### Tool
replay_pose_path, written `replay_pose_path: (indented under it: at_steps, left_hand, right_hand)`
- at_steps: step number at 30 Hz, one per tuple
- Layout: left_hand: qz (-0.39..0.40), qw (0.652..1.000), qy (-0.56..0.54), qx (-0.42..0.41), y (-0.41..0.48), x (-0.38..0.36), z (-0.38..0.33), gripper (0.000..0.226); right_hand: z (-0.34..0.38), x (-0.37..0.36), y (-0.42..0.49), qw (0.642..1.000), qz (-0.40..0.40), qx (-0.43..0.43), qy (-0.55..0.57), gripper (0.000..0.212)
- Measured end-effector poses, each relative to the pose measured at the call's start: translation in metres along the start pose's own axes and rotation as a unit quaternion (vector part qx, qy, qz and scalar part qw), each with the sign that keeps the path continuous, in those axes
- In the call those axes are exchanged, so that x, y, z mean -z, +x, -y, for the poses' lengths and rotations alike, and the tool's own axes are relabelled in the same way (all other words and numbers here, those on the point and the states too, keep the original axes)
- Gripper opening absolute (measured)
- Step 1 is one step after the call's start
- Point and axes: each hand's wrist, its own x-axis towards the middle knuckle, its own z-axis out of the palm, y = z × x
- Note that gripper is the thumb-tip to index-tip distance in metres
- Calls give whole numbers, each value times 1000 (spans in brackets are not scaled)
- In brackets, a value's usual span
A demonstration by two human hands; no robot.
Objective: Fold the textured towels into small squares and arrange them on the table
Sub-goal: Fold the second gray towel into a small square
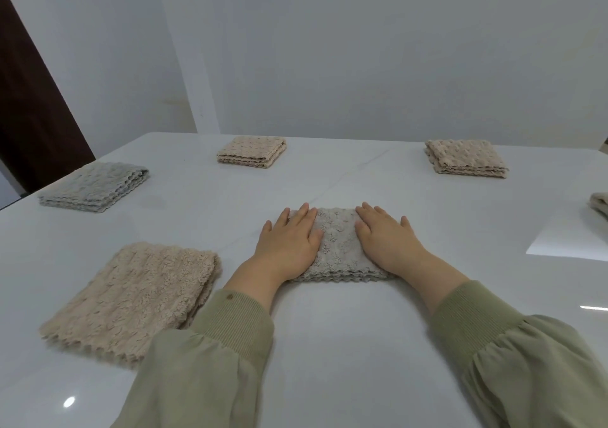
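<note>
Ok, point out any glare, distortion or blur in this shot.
Head view: the glossy table carries a small glare spot at lower left and a bright reflected patch at right. Head view: the wide lens tilts the wall corner and the dark panel. Head view: light is soft, shadows faint, detail slightly soft.

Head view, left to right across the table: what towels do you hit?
Grey folded textured towel → beige folded towel at the far edge → greyish folded towel under left hand and right hand → beige folded bumpy towel → cream towel cut by the right edge. Large beige towel near left omitted: overlaps.
</note>
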Motion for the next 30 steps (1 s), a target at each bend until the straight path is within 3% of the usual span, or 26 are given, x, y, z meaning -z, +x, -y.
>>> replay_pose_path:
  at_steps: [3, 11, 16, 17, 19, 21, 23, 25, 27, 29, 30]
  left_hand:
    - [-4, 1000, -7, -4, -1, 1, 0, 58]
    - [12, 1000, 2, -4, 1, 2, -2, 74]
    - [-31, 998, -54, 4, 0, 3, -3, 89]
    - [-49, 995, -90, 11, 0, 3, -3, 98]
    - [-66, 976, -202, 42, -1, 7, -4, 117]
    - [-76, 936, -338, 68, -1, 11, -4, 124]
    - [-77, 879, -463, 82, 0, 14, -3, 119]
    - [-62, 823, -558, 83, 2, 16, 0, 100]
    - [-53, 778, -620, 83, 0, 17, -3, 58]
    - [-79, 753, -646, 95, -1, 16, -6, 25]
    - [-104, 744, -652, 99, -1, 15, -8, 15]
  right_hand:
    - [-5, 4, 10, 996, -61, -49, 32, 43]
    - [-2, 14, 17, 991, -65, -72, 94, 31]
    - [4, 17, 11, 946, -56, -49, 317, 27]
    - [5, 17, 10, 923, -61, -48, 376, 23]
    - [4, 19, 7, 843, -44, -49, 535, 18]
    - [4, 22, 4, 750, -7, -38, 660, 20]
    - [3, 24, 2, 682, 26, -36, 730, 29]
    - [2, 24, 1, 621, 45, -35, 782, 44]
    - [2, 22, 0, 573, 58, -42, 816, 52]
    - [3, 19, 0, 529, 87, -54, 842, 52]
    - [5, 19, -2, 528, 103, -55, 841, 46]
